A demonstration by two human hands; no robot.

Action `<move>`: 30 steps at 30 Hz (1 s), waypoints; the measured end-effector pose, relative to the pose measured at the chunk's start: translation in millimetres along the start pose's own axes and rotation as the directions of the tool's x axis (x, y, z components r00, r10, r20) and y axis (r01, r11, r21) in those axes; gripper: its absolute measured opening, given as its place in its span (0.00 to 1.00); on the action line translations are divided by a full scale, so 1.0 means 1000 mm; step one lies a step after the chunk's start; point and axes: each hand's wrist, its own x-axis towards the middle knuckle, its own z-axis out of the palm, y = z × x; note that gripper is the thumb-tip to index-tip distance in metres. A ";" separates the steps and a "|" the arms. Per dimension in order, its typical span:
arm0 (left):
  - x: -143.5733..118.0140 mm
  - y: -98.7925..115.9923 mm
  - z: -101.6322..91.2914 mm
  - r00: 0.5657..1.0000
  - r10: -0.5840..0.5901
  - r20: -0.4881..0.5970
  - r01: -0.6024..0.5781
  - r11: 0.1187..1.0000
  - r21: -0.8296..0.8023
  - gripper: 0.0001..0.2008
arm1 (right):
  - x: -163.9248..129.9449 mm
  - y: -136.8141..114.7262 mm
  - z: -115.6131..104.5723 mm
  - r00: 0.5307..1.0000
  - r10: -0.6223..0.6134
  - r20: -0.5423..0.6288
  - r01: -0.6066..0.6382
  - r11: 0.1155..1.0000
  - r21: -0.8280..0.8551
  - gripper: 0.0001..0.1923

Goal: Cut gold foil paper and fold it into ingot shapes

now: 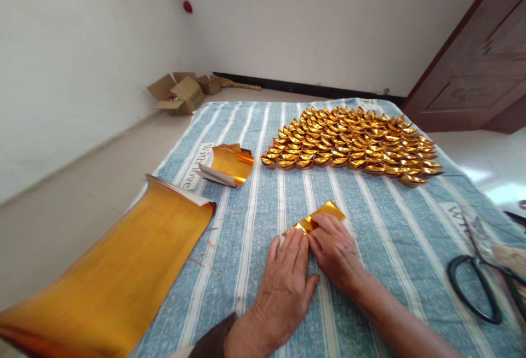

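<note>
A small piece of gold foil paper (319, 214) lies on the blue striped cloth (370, 237), partly folded. My left hand (283, 281) lies flat on the cloth with its fingertips pressing the paper's near left end. My right hand (335, 248) presses down on the paper's near right part, fingers bent over it. Both hands touch each other. Beyond them, several folded gold paper ingots (349, 142) lie in close rows on the cloth.
A big curled sheet of gold foil (110, 270) hangs over the cloth's left edge. A smaller curled gold sheet (230, 163) lies behind it. Black scissors (479, 287) rest at the right. Cardboard boxes (178, 92) stand on the floor; a brown door (480, 68) is at right.
</note>
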 end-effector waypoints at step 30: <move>-0.002 -0.004 0.002 0.985 -0.063 0.159 0.082 0.990 -0.115 0.32 | -0.004 0.005 0.002 0.992 -0.124 0.022 0.125 0.991 -0.047 0.15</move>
